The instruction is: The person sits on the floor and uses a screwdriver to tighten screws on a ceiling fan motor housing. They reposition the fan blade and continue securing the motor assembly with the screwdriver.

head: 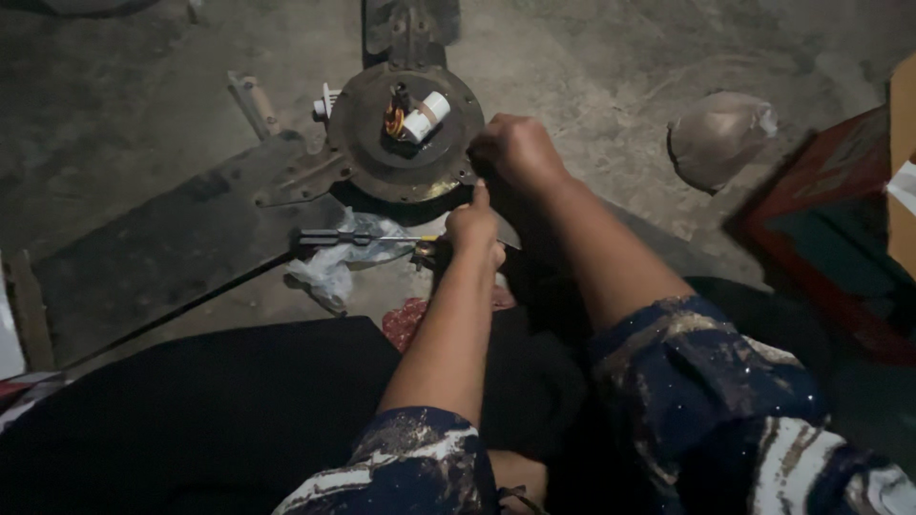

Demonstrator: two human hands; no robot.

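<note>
Counted: two hands (pixel 474 229) (pixel 515 151), one round fan motor (pixel 367 153), two fan blades (pixel 191 205) (pixel 410 29), one screwdriver (pixel 363 237), one crumpled bag (pixel 720 138) at upper right.

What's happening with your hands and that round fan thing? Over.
Right hand grips the fan motor rim. Left hand just below it. Screwdriver lies nearby.
</note>
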